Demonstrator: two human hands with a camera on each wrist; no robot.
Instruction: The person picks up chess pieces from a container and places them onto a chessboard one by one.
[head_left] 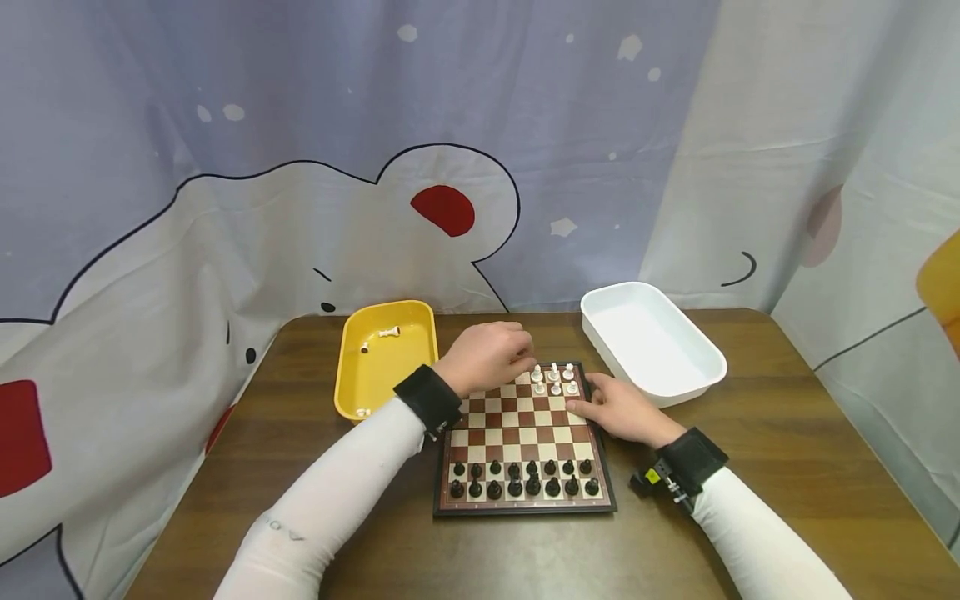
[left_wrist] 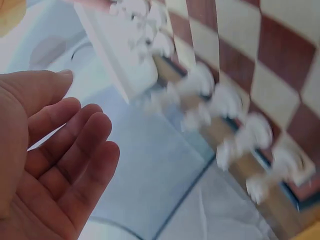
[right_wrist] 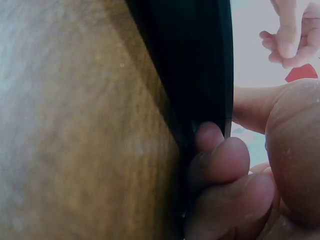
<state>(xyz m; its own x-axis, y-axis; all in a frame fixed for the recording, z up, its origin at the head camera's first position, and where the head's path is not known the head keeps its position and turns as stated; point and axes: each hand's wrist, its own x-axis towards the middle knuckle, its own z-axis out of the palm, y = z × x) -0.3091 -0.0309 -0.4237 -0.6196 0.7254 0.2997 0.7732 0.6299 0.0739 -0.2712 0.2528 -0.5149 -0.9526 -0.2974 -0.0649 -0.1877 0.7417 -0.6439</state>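
Observation:
A brown-and-cream chessboard [head_left: 510, 419] lies on the table. Over its far left part hovers my left hand [head_left: 491, 357]; in the left wrist view its fingers [left_wrist: 100, 150] are loosely bent, with nothing between them. White chess pieces [head_left: 555, 377] stand along the far edge, some hidden behind that hand in the head view. My right hand [head_left: 626, 410] holds the board's right edge, thumb on top and fingers [right_wrist: 227, 162] against the dark side frame [right_wrist: 200, 60]. Two rows of black chess pieces [head_left: 533, 485] stand on the near side.
Left of the board is a yellow tray [head_left: 390, 371] with several white pieces lying in it. A white tray [head_left: 648, 333] stands at the back right, close to the right hand. Behind the wooden table [head_left: 525, 558] hangs a patterned curtain [head_left: 585, 125].

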